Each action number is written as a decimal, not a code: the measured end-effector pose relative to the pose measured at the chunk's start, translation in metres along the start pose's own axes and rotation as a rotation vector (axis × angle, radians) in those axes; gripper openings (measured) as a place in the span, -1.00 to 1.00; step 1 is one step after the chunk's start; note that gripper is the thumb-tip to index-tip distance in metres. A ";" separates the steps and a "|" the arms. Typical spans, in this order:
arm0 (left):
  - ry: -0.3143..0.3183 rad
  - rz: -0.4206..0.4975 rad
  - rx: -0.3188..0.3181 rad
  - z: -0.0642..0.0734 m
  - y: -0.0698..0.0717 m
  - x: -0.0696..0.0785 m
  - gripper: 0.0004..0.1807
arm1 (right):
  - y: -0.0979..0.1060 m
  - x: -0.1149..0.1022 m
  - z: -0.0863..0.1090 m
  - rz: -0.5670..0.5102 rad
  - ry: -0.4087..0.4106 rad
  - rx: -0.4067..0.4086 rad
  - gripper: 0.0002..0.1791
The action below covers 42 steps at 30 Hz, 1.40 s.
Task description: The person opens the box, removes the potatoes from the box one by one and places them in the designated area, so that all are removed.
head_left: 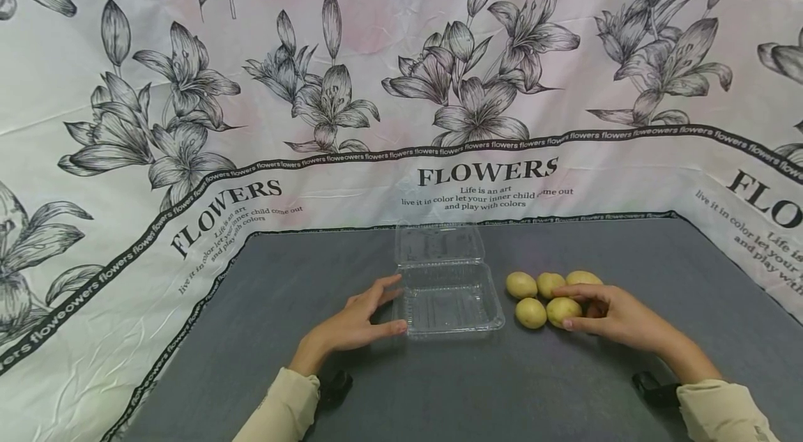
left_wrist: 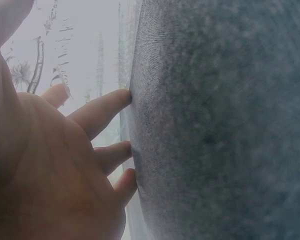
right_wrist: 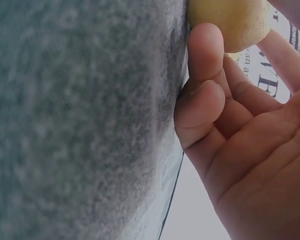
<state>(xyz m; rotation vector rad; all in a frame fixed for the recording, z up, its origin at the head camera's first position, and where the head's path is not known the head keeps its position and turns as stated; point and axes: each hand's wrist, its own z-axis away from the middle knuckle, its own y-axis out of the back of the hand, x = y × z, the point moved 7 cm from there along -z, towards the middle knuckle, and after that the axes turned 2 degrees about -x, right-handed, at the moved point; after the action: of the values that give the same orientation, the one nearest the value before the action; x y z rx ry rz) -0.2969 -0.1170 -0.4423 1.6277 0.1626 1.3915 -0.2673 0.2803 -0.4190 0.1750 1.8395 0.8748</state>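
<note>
Several small yellow potatoes (head_left: 530, 314) lie close together on the grey table, right of a clear plastic box (head_left: 452, 302). My right hand (head_left: 621, 316) pinches the front right potato (head_left: 562, 311), thumb at its near side and forefinger over its top. In the right wrist view, the potato (right_wrist: 230, 22) sits by the curled fingertips. At the box's left side, my left hand (head_left: 357, 320) has its fingers spread, the thumb by the near left corner. The left wrist view shows this hand (left_wrist: 65, 155) with its palm and loosely stretched fingers, holding nothing.
The box's hinged lid (head_left: 439, 245) stands open toward the back edge of the grey table (head_left: 439, 393). Behind and along the sides hangs a white cloth (head_left: 351, 191) with printed lilies and lettering. Dark straps (head_left: 655, 390) circle both wrists.
</note>
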 end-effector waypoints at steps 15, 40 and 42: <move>-0.023 -0.014 0.006 -0.001 0.008 0.002 -0.10 | 0.028 -0.003 0.007 0.135 -0.107 0.097 -0.48; 0.006 0.050 0.084 0.001 0.024 0.003 -0.30 | 0.036 -0.003 0.007 0.171 -0.144 0.175 -0.50; -0.008 0.068 0.083 0.000 0.025 0.003 -0.30 | 0.036 -0.003 0.007 0.173 -0.148 0.174 -0.50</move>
<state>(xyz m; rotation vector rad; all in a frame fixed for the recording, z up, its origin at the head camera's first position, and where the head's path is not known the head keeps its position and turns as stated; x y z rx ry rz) -0.3071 -0.1282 -0.4224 1.7212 0.1636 1.4456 -0.2701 0.3081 -0.3954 0.5014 1.7793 0.7964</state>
